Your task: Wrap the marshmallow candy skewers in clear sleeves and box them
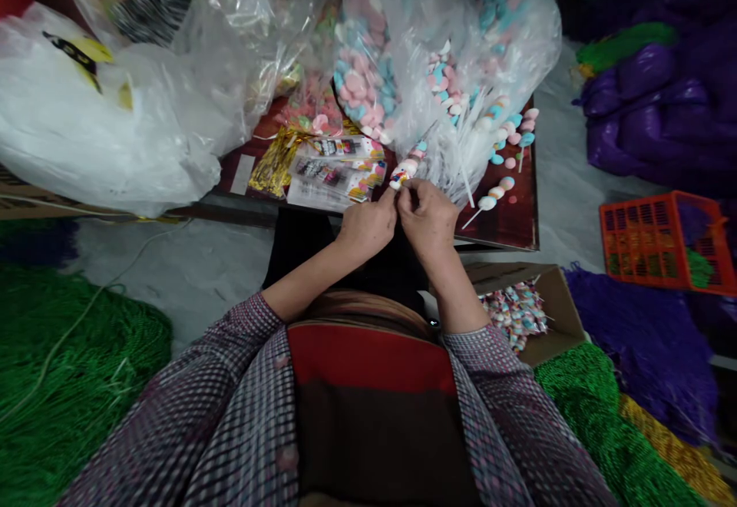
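"What do you see of the hands from your end?"

"Through my head view, both are together at the table's (521,224) near edge. My right hand (431,217) has its thumb and forefinger drawn narrow on the lower end of a wrapped candy stick (406,172). My left hand (367,223) is curled, its forefinger reaching that same end — whether it pinches, I can't tell."

"And the candy stick itself?"

"Held at the table edge, tilted, its upper end pointing away from me and a little to the right. Just left of it lie printed sleeves (328,173), with gold ties (269,165) beside them."

"What's on its other side?"

"A bundle of white sticks (464,150), then a bare candy skewer (496,193) lying well to the right of my hand, near loose pink, blue and white sweets (511,135). Behind stands a clear bag of sweets (365,69)."

"Anything off the table?"

"Below its right side I have an open carton (557,303) with wrapped candies (517,313) in it. Farther right sits an orange basket (640,240) — and green strands (74,369) are heaped on the floor to my left."
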A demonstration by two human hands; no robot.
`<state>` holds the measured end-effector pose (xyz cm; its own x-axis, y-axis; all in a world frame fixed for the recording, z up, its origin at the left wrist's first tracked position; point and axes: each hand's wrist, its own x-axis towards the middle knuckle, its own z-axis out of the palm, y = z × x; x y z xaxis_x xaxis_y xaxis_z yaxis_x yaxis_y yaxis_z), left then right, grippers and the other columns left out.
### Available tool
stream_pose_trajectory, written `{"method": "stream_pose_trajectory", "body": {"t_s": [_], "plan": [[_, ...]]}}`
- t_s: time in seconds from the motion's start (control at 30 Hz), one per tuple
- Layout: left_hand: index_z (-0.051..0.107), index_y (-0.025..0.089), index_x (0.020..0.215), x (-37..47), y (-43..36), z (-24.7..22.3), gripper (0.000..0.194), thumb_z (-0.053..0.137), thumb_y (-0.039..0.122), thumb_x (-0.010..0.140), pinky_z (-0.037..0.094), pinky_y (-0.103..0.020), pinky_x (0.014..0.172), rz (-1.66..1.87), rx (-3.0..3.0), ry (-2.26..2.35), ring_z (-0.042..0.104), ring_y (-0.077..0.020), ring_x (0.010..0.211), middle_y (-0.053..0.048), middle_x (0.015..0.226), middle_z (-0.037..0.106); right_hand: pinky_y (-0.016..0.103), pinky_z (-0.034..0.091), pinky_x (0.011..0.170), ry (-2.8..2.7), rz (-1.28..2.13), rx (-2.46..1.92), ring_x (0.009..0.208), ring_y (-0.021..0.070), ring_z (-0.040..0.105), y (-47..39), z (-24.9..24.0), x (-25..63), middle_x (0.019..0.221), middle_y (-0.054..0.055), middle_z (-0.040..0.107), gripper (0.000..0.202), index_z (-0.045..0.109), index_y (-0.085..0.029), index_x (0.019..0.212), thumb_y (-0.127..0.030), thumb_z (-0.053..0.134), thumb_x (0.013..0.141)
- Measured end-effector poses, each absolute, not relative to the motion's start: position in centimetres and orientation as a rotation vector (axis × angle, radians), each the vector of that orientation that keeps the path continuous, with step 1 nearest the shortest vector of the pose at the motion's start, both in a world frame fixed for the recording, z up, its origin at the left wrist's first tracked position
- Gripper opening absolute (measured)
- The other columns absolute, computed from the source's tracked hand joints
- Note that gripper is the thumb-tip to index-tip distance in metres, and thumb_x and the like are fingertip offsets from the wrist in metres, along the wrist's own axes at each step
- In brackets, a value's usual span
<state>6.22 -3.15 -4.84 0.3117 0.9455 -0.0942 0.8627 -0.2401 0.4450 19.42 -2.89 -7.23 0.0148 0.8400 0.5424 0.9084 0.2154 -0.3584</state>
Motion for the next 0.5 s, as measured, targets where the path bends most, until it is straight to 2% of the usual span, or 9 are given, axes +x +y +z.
{"method": "stream_pose_trajectory", "body": {"t_s": [0.2, 0.33, 0.43, 0.5], "plan": [[0.054, 0.013, 0.15, 6.3, -3.2, -4.7, 0.051, 0.045, 0.023, 0.102, 0.055, -0.038, 0.074, 0.256, 2.165, 1.575, 0.077, -0.03, 0.082, -0.017, 0.091, 0.079, 0.031, 0.045, 0.066, -1.826, -0.08, -1.658, 0.073, 0.0185, 0.065, -2.8, -7.5, 19.7, 0.08, 0.007, 0.072, 0.017, 0.068, -0.019, 0.089, -0.025, 0.053, 0.093], [0.065, 0.015, 0.137, 6.1, -2.9, -5.1, 0.041, 0.051, 0.022, 0.098, 0.054, -0.038, 0.073, 0.343, 2.117, 1.581, 0.075, -0.029, 0.079, -0.014, 0.085, 0.078, 0.031, 0.047, 0.068, -1.881, -0.112, -1.592, 0.073, 0.0176, 0.065, -2.9, -7.7, 20.0, 0.076, 0.004, 0.07, 0.015, 0.066, -0.021, 0.085, -0.023, 0.053, 0.091], [0.071, 0.017, 0.118, 5.7, -2.0, -5.5, 0.029, 0.049, 0.024, 0.1, 0.053, -0.034, 0.072, 0.555, 1.996, 1.512, 0.072, -0.0238, 0.073, -0.008, 0.077, 0.074, 0.031, 0.05, 0.07, -1.92, -0.108, -1.497, 0.074, 0.017, 0.066, -3.2, -7.9, 20.3, 0.077, 0.004, 0.071, 0.016, 0.066, -0.022, 0.087, -0.022, 0.051, 0.092], [0.07, 0.019, 0.115, 5.5, -1.3, -5.7, 0.027, 0.046, 0.026, 0.103, 0.052, -0.03, 0.069, 0.696, 1.833, 1.386, 0.067, -0.0178, 0.06, -0.001, 0.067, 0.069, 0.03, 0.051, 0.069, -1.906, -0.106, -1.447, 0.071, 0.0163, 0.067, -3.4, -8.0, 20.4, 0.076, 0.003, 0.072, 0.017, 0.067, -0.021, 0.088, -0.023, 0.051, 0.092]]}}
